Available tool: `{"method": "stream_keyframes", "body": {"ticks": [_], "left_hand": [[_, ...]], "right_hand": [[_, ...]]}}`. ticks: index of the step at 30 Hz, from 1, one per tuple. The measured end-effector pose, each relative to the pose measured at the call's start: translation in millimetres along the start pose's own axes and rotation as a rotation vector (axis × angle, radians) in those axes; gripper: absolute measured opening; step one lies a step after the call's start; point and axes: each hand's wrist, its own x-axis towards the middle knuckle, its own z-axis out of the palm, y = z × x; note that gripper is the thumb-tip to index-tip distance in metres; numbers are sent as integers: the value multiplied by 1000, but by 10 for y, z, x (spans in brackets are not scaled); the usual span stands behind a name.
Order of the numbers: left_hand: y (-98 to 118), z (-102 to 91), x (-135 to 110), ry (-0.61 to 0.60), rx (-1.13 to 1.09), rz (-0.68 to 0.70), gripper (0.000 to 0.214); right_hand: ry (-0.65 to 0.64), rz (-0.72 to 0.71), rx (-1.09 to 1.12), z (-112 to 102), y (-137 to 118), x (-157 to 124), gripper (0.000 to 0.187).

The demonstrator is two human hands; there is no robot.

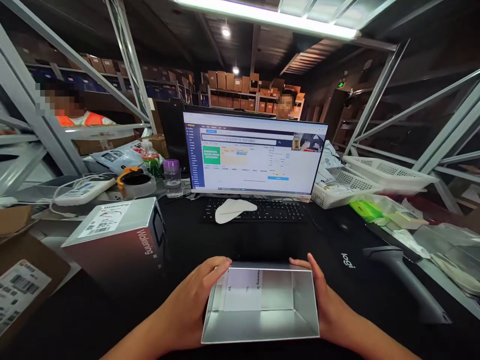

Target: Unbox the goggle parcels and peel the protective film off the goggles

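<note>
Between my two hands is an open silvery box, its opening facing me. A white printed card or leaflet lies inside, toward the left. My left hand grips the box's left side, thumb along the top edge. My right hand presses against the right side, its fingers reaching over the far top corner. To the left stands a closed box marked "Wakening", with a label on its top. A white flat piece rests across the black keyboard.
A monitor stands behind the keyboard. At right lie a barcode scanner, a mouse and white baskets. At left are a cardboard box, a tape roll and a purple-capped bottle. Two people are beyond the desk.
</note>
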Motion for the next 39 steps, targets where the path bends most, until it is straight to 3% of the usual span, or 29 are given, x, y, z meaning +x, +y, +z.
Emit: {"method": "stream_keyframes", "body": {"ticks": [5,9,11,13,15,17,20,22,26,28,30,35,39], "left_hand": [[54,-38,52,10,45,8,99],[56,-58,6,-42,-23,-106,102],[71,-75,-8,-83,-125,-181,104],[99,-87,-3,-109,-248,-218,107],[134,-86,18,-134,-351,-216,105],[166,-71,44,-161,-405,-202,99],[178,-41,62,-187,-375,-219,88],[136,-32,46,-157,-327,-243,81],[-75,-69,-70,94,-271,-290,78],[-195,-103,-143,250,-193,-375,80],[-280,-130,-192,325,-94,-478,78],[-306,-107,-132,212,4,-617,73],[-288,-30,-17,196,58,-751,69]], "right_hand": [[16,-55,37,-160,15,-85,136],[177,-143,2,-381,16,-49,99],[227,-80,-128,-523,27,73,74],[218,7,-245,-667,64,278,62],[132,46,-249,-778,127,540,69],[-5,46,-168,-815,197,812,89],[-182,28,-106,-691,262,1129,116],[-188,11,-136,-531,275,1228,118],[-4,4,-177,-316,337,1193,103],[110,22,-197,-338,402,1140,100],[256,57,-224,-431,466,1108,96],[681,159,-259,-681,529,1107,90],[763,149,-321,-687,524,1085,93]]}}
